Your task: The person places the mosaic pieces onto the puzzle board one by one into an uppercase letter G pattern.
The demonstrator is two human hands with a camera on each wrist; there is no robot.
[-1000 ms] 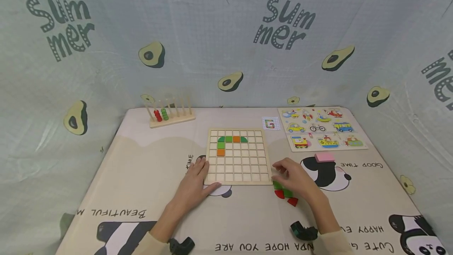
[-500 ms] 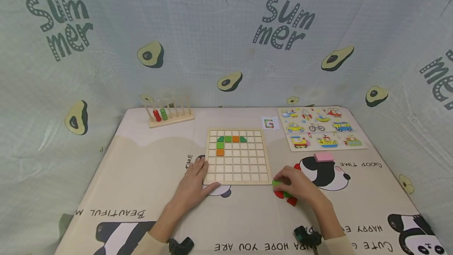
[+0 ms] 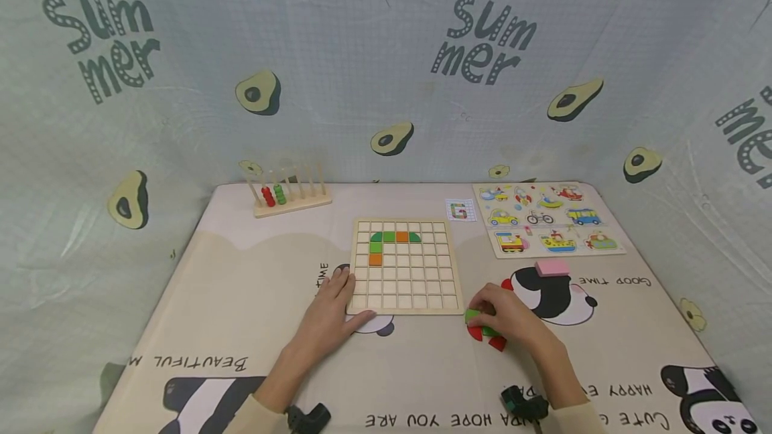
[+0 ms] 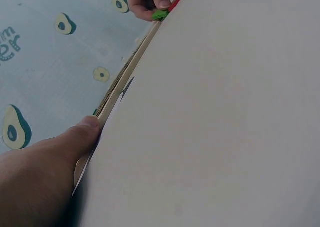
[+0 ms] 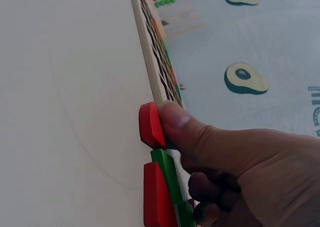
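Observation:
A wooden grid board (image 3: 416, 280) lies flat, with green and orange blocks set in its upper-left cells. My left hand (image 3: 332, 310) rests along the board's near left corner, fingers extended and thumb on the front edge. Just off the near right corner, my right hand (image 3: 506, 313) pinches a green block (image 4: 160, 15) between thumb and fingers. Under and around that hand lie loose blocks: a red quarter-round one (image 3: 475, 333), another red one (image 3: 498, 343) and a green one (image 5: 167, 174). A further red piece (image 3: 506, 283) shows behind the knuckles.
Behind the board's right corner lies a small pattern card (image 3: 461, 210). A vehicle picture puzzle (image 3: 543, 225) is at the back right, with a pink block (image 3: 552, 268) before it. A peg rack (image 3: 293, 204) holding red and green beads stands at the back left.
My right hand has shifted slightly down and right onto the loose blocks and taken a green one in its fingers. A red piece behind it has come into view. The left hand stays put.

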